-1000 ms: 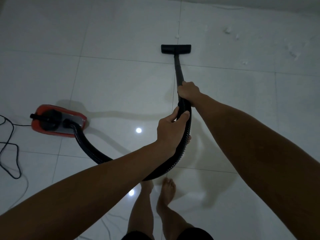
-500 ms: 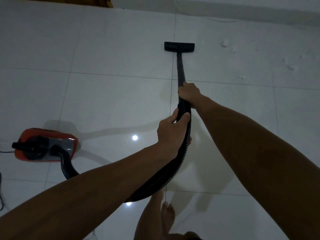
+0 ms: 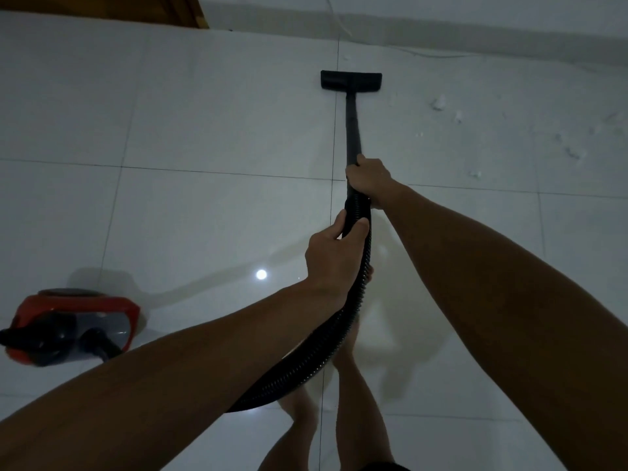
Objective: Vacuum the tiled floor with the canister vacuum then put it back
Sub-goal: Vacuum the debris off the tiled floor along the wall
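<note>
The black floor nozzle (image 3: 351,80) lies flat on the white tiled floor (image 3: 210,124), straight ahead near the far wall. Its black wand (image 3: 352,127) runs back toward me. My right hand (image 3: 367,176) grips the wand's lower end where the ribbed hose begins. My left hand (image 3: 331,256) grips the ribbed black hose (image 3: 326,348) just behind it. The hose curves down under my left forearm to the red canister vacuum (image 3: 73,326), which sits on the floor at my lower left.
White crumbs and fluff (image 3: 438,103) are scattered on the tiles right of the nozzle. A white wall base (image 3: 475,32) with a thin cable along it runs across the top. A wooden edge (image 3: 190,11) shows top left. My bare feet (image 3: 343,362) stand below my hands.
I have stepped forward and the nozzle has slid toward the far wall. The canister has dropped toward the lower left of the view, and its power cord is out of sight.
</note>
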